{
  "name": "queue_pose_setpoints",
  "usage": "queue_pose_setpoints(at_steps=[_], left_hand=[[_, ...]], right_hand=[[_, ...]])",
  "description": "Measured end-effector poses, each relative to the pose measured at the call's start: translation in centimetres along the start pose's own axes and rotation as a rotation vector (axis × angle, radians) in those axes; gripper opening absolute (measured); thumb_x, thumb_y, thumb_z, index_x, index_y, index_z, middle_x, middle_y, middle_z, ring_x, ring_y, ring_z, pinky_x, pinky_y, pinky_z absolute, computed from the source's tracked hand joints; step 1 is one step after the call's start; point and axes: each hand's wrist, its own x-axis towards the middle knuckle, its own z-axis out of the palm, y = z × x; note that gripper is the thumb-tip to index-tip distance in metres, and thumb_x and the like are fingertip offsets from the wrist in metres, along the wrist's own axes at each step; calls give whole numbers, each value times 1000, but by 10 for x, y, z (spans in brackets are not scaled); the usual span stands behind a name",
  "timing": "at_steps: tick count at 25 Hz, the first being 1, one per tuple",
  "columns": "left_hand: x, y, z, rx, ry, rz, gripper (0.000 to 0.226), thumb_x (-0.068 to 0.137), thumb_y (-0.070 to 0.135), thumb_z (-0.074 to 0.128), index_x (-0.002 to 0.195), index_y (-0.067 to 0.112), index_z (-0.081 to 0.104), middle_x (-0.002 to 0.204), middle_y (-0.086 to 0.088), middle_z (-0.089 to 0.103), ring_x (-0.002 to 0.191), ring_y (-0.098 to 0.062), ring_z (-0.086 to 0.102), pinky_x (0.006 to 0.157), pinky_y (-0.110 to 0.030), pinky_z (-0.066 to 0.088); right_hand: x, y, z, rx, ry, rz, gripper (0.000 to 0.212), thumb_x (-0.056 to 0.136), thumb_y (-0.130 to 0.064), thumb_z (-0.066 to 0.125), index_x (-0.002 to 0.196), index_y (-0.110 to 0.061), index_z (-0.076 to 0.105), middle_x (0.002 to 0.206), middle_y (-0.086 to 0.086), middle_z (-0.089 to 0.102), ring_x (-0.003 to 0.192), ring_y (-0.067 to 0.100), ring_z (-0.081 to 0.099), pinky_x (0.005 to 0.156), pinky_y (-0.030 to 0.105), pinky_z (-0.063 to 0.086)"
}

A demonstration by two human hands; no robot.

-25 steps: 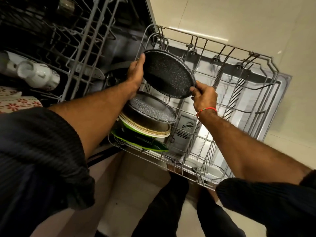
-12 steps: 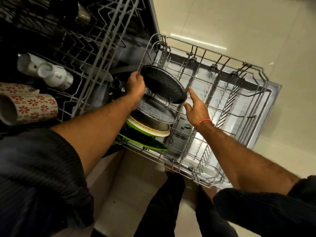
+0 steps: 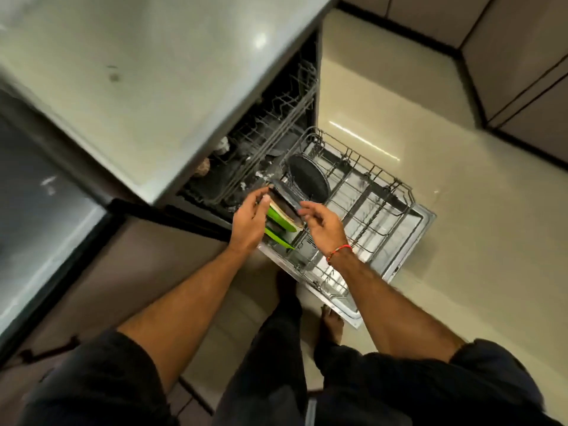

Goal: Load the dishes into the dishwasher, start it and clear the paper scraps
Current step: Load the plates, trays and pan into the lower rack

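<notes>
Since the earlier frames the black pan (image 3: pixel 308 178) has been let go and is now seen standing on edge in the lower rack (image 3: pixel 373 212), near the rack's back end, with both hands drawn back from it; the view has also pulled up and away, so that the countertop (image 3: pixel 147 75) above the dishwasher is now taken in. The left hand (image 3: pixel 249 221) is held above the near end of the rack with its fingers loosely extended, nothing being gripped, its fingertips just beside the rim of the second dark pan (image 3: pixel 287 201). The right hand (image 3: pixel 322 224) is likewise open, fingers relaxed and spread, just over the same stack; a red thread (image 3: pixel 338 253) is worn on its wrist. In front of the black pan, the second dark pan is seen tilted in the rack, with a cream-rimmed dish (image 3: pixel 289 224) and green plates (image 3: pixel 276 238) behind it toward the near end. The upper rack (image 3: pixel 270 130) is partly slid out under the countertop; what it holds is too blurred to be told
</notes>
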Motion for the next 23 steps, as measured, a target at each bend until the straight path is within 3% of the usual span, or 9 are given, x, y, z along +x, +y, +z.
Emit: queue_pose_setpoints(at_steps=[2, 6, 10, 14, 18, 23], left_hand=[[-46, 24, -35, -107, 68, 24, 35, 102, 40, 53, 131, 21, 61, 122, 3, 69, 108, -16, 68, 99, -43, 53], [-110, 52, -101, -286, 225, 63, 26, 105, 28, 50, 129, 21, 59, 121, 4, 70, 92, -17, 71, 73, -31, 54], [-160, 38, -187, -364, 435, 69, 27, 107, 29, 47, 129, 21, 60, 117, 5, 70, 86, -15, 72, 58, -19, 52], [-207, -1, -268, -448, 591, 47, 28, 108, 29, 41, 125, 20, 62, 115, 2, 71, 80, -14, 71, 57, -22, 53], [-268, -53, -357, -481, 784, 11, 35, 109, 33, 32, 126, 22, 60, 118, 1, 70, 83, -17, 73, 59, -30, 54], [-348, -113, -447, -507, 971, -74, 41, 108, 43, 30, 131, 24, 58, 123, 5, 68, 90, -21, 73, 69, -37, 58]], right_hand=[[-35, -42, 17, -5, -58, -61, 32, 97, 3, 51, 121, -11, 65, 103, 2, 72, 94, 8, 65, 85, 16, 51], [-80, -102, 63, -20, -226, -169, 29, 96, 2, 50, 117, -11, 66, 97, 2, 74, 95, 12, 69, 91, 29, 55], [-119, -150, 139, -52, -431, -219, 29, 96, 0, 51, 114, -18, 65, 98, 9, 75, 78, 13, 67, 70, 26, 55], [-152, -180, 231, -123, -584, -281, 28, 96, -6, 54, 114, -24, 66, 98, 3, 76, 79, 17, 69, 70, 39, 55], [-201, -200, 342, -154, -770, -299, 25, 98, -8, 53, 116, -20, 64, 103, 6, 75, 76, 15, 69, 68, 27, 55], [-266, -201, 469, -155, -954, -263, 26, 100, -7, 51, 117, -21, 63, 103, 8, 73, 76, 16, 68, 69, 33, 54]])
